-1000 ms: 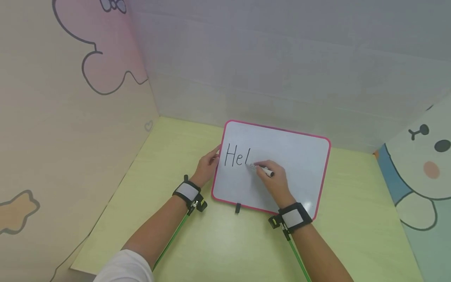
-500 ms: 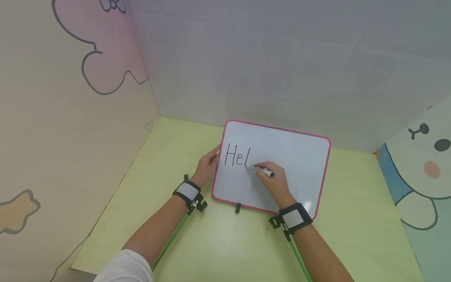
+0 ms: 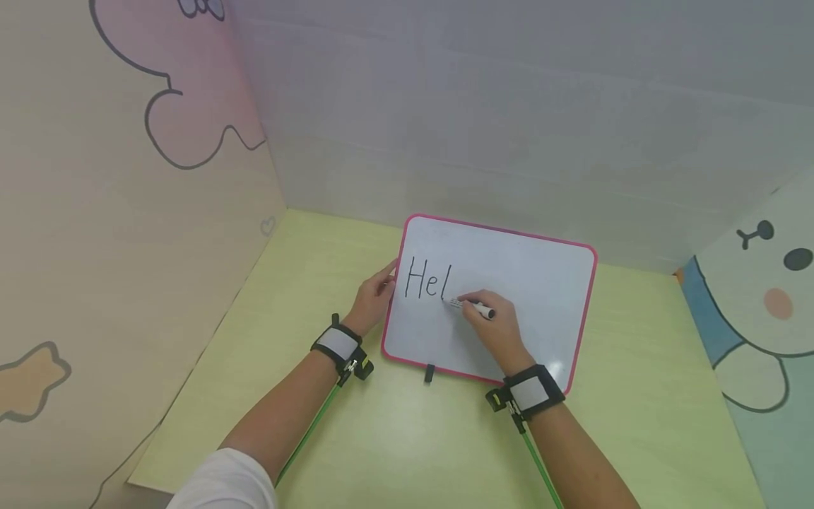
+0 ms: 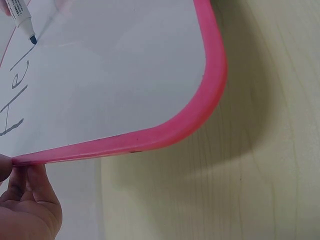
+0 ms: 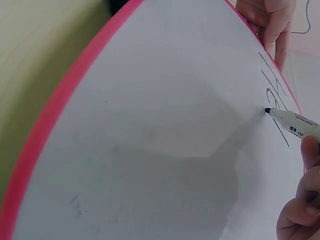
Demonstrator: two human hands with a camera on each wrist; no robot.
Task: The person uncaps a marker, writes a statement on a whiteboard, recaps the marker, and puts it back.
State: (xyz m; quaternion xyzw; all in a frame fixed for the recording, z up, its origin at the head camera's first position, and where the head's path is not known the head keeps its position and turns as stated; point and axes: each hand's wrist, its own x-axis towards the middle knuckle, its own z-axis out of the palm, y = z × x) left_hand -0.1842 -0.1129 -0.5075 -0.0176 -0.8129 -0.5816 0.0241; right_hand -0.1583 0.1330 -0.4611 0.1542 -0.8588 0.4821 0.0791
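Note:
A whiteboard with a pink frame lies tilted slightly clockwise on the table, with "Hel" in dark strokes at its upper left. My left hand pinches its left edge; in the left wrist view the thumb is on the writing face and the curled fingers are behind the frame. In my right hand is a white whiteboard marker, held like a pen. Its dark tip is right at the foot of the "l", as the right wrist view shows the uncapped marker against the board.
A small black piece sticks out at the board's bottom edge. The pale yellow table meets a grey wall behind the board. Painted cartoon walls stand at left and right. Green cords run from both wrist cameras.
The marker tip has shifted a little downward, and the "l" stroke is slightly longer at its foot. My left hand keeps its hold on the board's edge.

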